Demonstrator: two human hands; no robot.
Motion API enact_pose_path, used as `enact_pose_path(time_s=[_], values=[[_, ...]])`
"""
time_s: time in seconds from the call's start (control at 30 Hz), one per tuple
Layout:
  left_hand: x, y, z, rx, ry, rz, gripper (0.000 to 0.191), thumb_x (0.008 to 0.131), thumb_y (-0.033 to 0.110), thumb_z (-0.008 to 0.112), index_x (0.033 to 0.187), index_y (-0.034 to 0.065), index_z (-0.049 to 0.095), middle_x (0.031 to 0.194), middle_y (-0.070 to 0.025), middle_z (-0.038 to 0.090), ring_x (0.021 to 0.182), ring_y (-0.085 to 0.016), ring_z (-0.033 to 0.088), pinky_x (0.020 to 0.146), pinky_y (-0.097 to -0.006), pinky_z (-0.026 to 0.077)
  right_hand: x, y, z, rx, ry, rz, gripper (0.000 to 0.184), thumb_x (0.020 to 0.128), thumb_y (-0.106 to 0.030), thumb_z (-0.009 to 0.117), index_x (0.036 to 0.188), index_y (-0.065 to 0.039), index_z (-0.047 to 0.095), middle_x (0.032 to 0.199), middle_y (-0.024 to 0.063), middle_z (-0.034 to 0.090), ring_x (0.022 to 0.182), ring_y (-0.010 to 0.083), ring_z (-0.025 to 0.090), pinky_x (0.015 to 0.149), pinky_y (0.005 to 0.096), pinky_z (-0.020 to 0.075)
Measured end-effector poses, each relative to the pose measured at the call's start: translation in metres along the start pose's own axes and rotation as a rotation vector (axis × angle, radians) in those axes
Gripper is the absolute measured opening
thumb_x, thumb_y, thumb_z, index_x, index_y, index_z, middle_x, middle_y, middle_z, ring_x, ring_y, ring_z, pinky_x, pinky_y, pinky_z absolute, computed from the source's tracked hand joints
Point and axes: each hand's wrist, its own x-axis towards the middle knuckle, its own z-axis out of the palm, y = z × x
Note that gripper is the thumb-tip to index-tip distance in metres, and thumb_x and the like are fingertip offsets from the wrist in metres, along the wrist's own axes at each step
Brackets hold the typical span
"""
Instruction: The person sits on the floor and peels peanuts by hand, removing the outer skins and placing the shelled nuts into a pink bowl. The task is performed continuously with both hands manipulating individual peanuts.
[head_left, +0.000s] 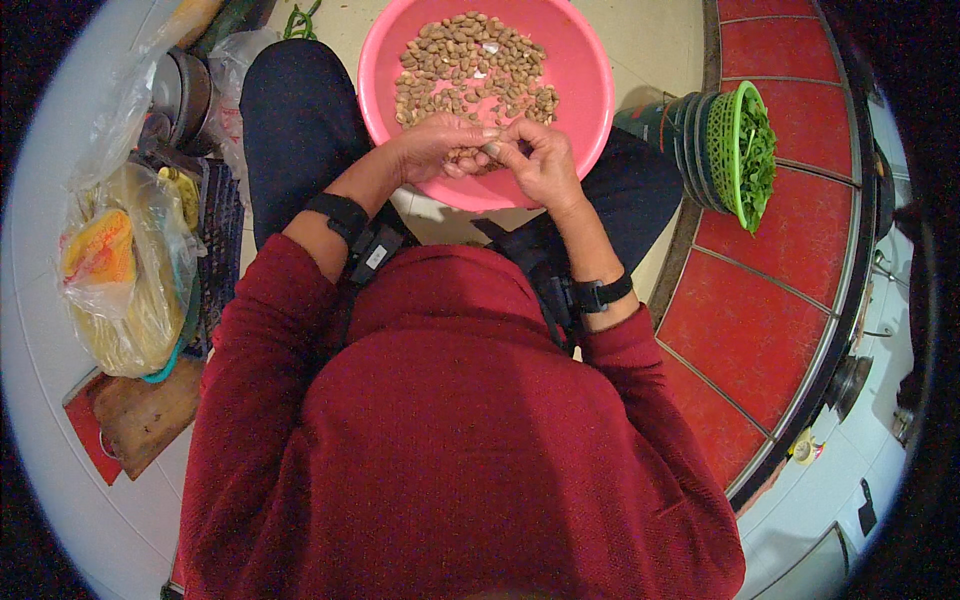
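Observation:
A round pink plastic basin (581, 82) lies before me between my knees. Many brown nuts or beans (472, 60), perhaps unshelled peanuts, are spread over its bottom, with a few small white bits among them. Over the basin's near edge, my left hand (446, 150) is curled around several of the same brown pieces. My right hand (544, 161) meets it there, thumb and forefinger pinched together at the left thumb; whatever lies between those fingertips is too small to make out.
At the right, a green plastic basket (724, 150) of leafy greens sits on stacked dark buckets beside a red tiled cabinet front (780, 240). A clear plastic bag (139, 300), a wooden cutting board (150, 412) and a dark crate (221, 255) are at the left.

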Motion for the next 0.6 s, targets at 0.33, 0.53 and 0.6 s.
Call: enact_pose_path(time_s=[0.33,0.53,0.6], values=[[-0.001,-0.004,-0.004,-0.005,-0.081,-0.022,0.018,0.085,0.014,0.054,0.086,-0.0035,0.058,0.069,-0.0031,0.051,0.051,-0.005,0.039,0.040,-0.0168,0.028,-0.004,-0.008,-0.005,-0.005,-0.059,-0.013,0.017,0.077,-0.014,0.064,0.068,-0.002,0.058,0.059,0.0050,0.057,0.055,0.0112,0.055,0.051,0.0272,0.0439],[-0.001,-0.005,-0.002,0.101,-0.150,0.049,0.025,0.083,0.024,0.057,0.088,-0.0013,0.059,0.071,0.0000,0.054,0.052,-0.003,0.039,0.044,-0.0153,0.029,-0.005,0.000,-0.004,0.198,-0.069,0.146,0.013,0.080,-0.012,0.061,0.075,-0.001,0.061,0.066,0.0028,0.059,0.057,0.0087,0.053,0.054,0.0241,0.0441],[0.000,-0.005,0.000,0.068,-0.073,0.073,0.017,0.082,0.012,0.053,0.088,-0.0036,0.059,0.071,-0.0025,0.053,0.053,-0.005,0.039,0.043,-0.0157,0.028,-0.004,0.002,-0.005,0.352,-0.066,0.211,0.011,0.082,-0.010,0.059,0.081,0.000,0.061,0.069,0.0021,0.059,0.059,0.0078,0.051,0.055,0.0230,0.0433]])
